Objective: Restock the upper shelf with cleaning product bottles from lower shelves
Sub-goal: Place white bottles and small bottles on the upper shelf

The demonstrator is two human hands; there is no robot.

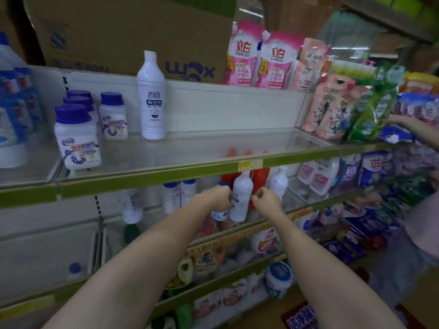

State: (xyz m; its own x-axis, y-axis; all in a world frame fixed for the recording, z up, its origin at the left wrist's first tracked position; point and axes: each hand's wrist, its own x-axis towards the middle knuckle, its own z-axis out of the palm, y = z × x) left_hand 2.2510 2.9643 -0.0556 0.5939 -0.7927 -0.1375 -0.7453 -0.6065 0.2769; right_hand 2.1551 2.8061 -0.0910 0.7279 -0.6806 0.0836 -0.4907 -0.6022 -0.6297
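1. Supermarket shelving with green price rails fills the view; both forearms reach forward to the lower shelf (280, 211).
2. Left hand (219, 198) grips a white bottle (241, 198) by its side; right hand (267, 200), fingers loosely curled, sits just beside it, holding nothing.
3. That bottle stands nearly upright between both hands, left nearer.
4. Upper shelf (190, 150) lies above and beyond, bearing one matching tall bottle (152, 98).
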